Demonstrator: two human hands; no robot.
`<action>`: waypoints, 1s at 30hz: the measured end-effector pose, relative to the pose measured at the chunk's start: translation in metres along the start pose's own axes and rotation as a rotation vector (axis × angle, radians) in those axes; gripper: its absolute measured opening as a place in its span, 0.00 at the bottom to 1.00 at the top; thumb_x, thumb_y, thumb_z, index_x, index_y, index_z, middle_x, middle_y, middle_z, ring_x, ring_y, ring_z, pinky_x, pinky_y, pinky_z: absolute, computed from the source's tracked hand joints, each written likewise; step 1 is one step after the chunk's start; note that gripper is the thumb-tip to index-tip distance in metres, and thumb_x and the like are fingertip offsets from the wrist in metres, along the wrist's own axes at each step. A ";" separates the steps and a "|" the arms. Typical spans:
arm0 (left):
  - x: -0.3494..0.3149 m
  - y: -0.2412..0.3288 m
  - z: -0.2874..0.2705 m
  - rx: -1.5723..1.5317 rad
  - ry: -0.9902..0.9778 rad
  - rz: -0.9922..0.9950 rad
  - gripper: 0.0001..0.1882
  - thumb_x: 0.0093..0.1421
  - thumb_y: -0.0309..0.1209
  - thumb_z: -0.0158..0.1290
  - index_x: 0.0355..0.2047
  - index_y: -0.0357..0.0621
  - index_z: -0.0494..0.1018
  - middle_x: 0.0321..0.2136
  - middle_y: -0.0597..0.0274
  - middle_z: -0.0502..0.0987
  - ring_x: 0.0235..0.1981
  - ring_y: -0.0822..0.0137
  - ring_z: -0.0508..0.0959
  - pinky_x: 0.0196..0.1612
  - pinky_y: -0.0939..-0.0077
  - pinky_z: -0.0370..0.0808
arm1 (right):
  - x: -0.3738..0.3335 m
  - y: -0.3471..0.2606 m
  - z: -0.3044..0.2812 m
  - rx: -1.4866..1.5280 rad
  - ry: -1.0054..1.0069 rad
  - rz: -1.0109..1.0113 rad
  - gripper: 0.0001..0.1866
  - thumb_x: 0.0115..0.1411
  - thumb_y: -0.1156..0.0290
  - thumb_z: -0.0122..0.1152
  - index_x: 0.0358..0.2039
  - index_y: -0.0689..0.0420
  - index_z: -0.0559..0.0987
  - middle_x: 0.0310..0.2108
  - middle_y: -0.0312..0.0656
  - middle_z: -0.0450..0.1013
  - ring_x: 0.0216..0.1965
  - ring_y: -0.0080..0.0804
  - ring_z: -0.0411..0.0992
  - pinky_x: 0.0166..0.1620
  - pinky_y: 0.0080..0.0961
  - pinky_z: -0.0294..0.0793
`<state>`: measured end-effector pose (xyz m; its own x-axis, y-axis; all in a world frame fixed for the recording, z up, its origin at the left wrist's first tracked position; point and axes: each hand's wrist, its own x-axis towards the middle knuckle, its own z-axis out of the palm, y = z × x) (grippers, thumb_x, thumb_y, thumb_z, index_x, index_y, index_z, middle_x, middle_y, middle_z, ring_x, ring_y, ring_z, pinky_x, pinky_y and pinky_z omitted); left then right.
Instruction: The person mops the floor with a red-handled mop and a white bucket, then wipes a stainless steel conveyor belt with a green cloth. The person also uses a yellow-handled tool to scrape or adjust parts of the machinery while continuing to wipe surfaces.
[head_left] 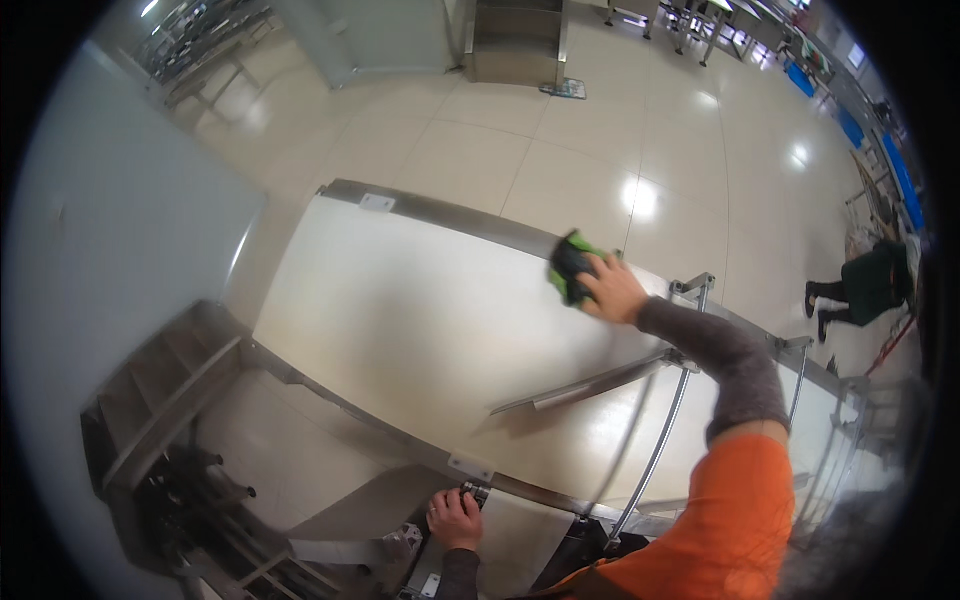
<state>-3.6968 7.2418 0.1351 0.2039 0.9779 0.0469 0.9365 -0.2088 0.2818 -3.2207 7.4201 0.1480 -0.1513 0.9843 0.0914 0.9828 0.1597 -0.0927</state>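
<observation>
My right hand, at the end of a stretched arm in a dark sleeve, grips a green and black cloth or pad; its exact kind is unclear. The pad meets the far edge of a long white conveyor belt with metal side rails. Close to my body, my left hand curls its fingers on a small dark metal fitting just below the near rail. A thin metal guide bar slants over the belt, left of an upright curved metal rod.
Stepped metal equipment stands at the left beside a pale panel. Beyond the belt lies a shiny tiled floor with a metal cabinet. A person in dark clothing is at the far right, near blue bins.
</observation>
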 end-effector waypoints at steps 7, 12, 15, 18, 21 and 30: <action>0.004 0.003 -0.007 0.043 -0.068 -0.016 0.12 0.57 0.40 0.50 0.34 0.46 0.72 0.35 0.57 0.72 0.37 0.53 0.74 0.35 0.55 0.70 | 0.047 -0.036 0.007 -0.035 -0.061 -0.028 0.27 0.50 0.61 0.63 0.52 0.49 0.70 0.60 0.59 0.56 0.50 0.56 0.63 0.48 0.48 0.68; 0.003 -0.002 -0.007 0.043 -0.093 0.000 0.12 0.56 0.40 0.50 0.34 0.46 0.72 0.36 0.57 0.73 0.37 0.53 0.74 0.35 0.56 0.71 | 0.202 -0.088 0.048 0.044 0.137 -0.131 0.24 0.52 0.64 0.63 0.50 0.50 0.70 0.58 0.56 0.58 0.51 0.56 0.65 0.47 0.49 0.70; 0.000 -0.003 -0.007 0.053 -0.148 -0.033 0.13 0.56 0.41 0.51 0.35 0.47 0.73 0.36 0.58 0.73 0.36 0.53 0.74 0.34 0.57 0.71 | 0.298 -0.137 0.078 0.046 0.259 0.062 0.24 0.54 0.58 0.61 0.52 0.45 0.72 0.59 0.49 0.60 0.53 0.54 0.63 0.48 0.48 0.68; 0.000 -0.010 -0.004 0.017 -0.129 0.005 0.13 0.55 0.41 0.51 0.36 0.48 0.73 0.37 0.58 0.73 0.36 0.53 0.74 0.34 0.57 0.70 | 0.354 -0.159 0.091 -0.016 0.303 0.169 0.24 0.53 0.58 0.61 0.52 0.42 0.72 0.59 0.45 0.61 0.55 0.53 0.62 0.49 0.52 0.66; 0.010 -0.001 -0.011 0.025 -0.126 -0.013 0.13 0.54 0.42 0.52 0.35 0.48 0.72 0.37 0.57 0.73 0.36 0.53 0.74 0.34 0.56 0.70 | 0.370 -0.148 0.099 0.060 0.274 0.191 0.25 0.53 0.57 0.60 0.53 0.40 0.71 0.61 0.41 0.60 0.56 0.53 0.62 0.51 0.53 0.65; 0.014 -0.011 -0.013 -0.014 -0.061 -0.050 0.11 0.54 0.42 0.52 0.31 0.49 0.73 0.32 0.59 0.71 0.35 0.55 0.73 0.34 0.58 0.69 | 0.258 -0.117 0.066 0.208 0.083 -0.208 0.29 0.51 0.65 0.56 0.56 0.37 0.70 0.63 0.43 0.58 0.59 0.53 0.58 0.60 0.50 0.57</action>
<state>-3.7082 7.2580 0.1450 0.1746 0.9843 -0.0260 0.9420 -0.1593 0.2954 -3.3822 7.6602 0.1173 -0.3299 0.9205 0.2094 0.8875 0.3780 -0.2635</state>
